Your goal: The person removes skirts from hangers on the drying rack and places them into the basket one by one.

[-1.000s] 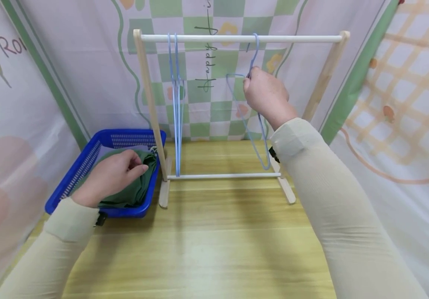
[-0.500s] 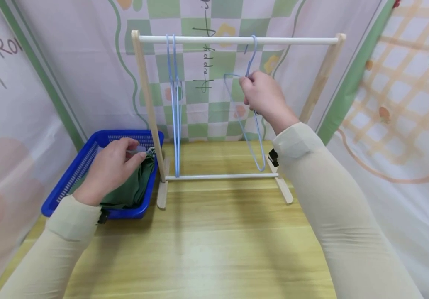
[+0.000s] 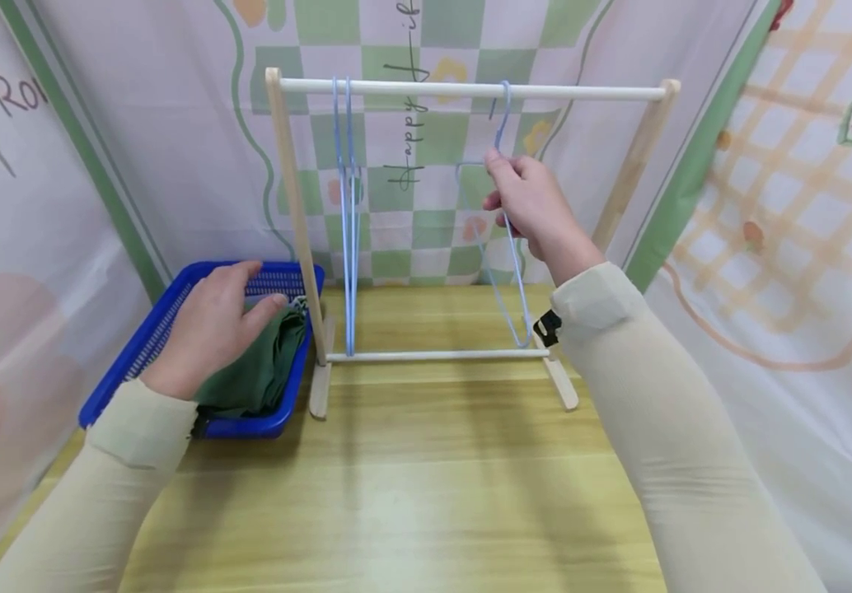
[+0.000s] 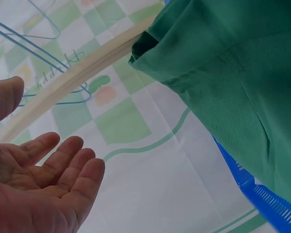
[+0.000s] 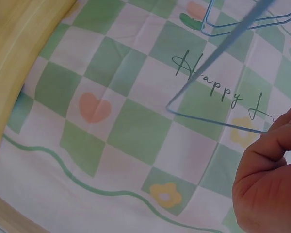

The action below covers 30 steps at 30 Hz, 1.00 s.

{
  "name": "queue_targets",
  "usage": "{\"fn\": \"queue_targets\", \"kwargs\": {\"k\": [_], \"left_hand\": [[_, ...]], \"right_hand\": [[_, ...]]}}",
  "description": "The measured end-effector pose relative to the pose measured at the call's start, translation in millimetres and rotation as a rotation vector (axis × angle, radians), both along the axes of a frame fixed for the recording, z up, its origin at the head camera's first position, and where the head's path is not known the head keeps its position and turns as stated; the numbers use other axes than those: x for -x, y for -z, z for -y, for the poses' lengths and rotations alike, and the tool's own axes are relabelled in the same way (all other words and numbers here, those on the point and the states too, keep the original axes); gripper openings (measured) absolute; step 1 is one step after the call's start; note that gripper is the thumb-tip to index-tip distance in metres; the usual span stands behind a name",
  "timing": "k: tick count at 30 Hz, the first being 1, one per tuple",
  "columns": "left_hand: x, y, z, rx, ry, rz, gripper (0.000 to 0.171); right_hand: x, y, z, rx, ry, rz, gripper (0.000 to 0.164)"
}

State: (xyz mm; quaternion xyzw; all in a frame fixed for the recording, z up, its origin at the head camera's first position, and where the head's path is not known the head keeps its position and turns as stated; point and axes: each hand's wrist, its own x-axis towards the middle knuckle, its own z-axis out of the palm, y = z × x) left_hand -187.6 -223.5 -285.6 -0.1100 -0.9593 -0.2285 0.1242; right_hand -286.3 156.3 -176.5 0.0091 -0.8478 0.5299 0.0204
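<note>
My right hand (image 3: 533, 202) pinches a light blue wire clothes hanger (image 3: 517, 272) just below its hook, which hangs over the rack's white top bar (image 3: 426, 87). In the right wrist view, curled fingers meet the hanger's wire (image 5: 218, 122) at the right edge. My left hand (image 3: 207, 329) hovers with spread, relaxed fingers over a blue basket (image 3: 248, 427) and holds nothing. Folded green cloth (image 3: 255, 375) lies in that basket, partly behind the hand. A hemmed opening shows on the green cloth (image 4: 233, 87) in the left wrist view.
Two more blue hangers (image 3: 348, 263) hang near the rack's left wooden post (image 3: 296, 214). A low white bar (image 3: 433, 356) joins the feet. The rack and basket stand on a wooden table (image 3: 396, 494), with patterned curtains (image 3: 137, 123) behind and at both sides.
My left hand has risen slightly off the green cloth and its fingers have spread. My right hand has slid a little lower, its fingers looser, with the hanger turning slightly.
</note>
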Motion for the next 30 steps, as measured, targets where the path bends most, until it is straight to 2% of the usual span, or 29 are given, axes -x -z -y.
{"fn": "queue_targets", "kwargs": {"k": [9,12,14,20,25,30], "left_hand": [[5.9,0.9,0,0.069,-0.005,-0.050,0.074],[7.5,1.0,0,0.104,-0.010,-0.050,0.078],[9.2,1.5,0,0.129,-0.014,-0.046,0.081],[13.6,5.4,0,0.205,-0.027,-0.041,0.089],[15.1,11.7,0,0.263,-0.028,-0.032,0.096],[15.4,20.6,-1,0.312,-0.037,0.010,0.103]], "right_hand": [[-2.9,15.9,-19,0.198,0.032,-0.023,0.063],[-1.4,31.1,-31,0.166,0.055,-0.060,0.058],[-2.2,44.6,-39,0.033,0.059,-0.138,0.053],[-14.3,85.5,-55,-0.509,0.053,-0.400,0.049],[-19.6,116.9,-62,-0.731,0.033,-0.416,0.056],[-21.4,143.7,-63,-0.881,-0.026,-0.327,0.084]]}}
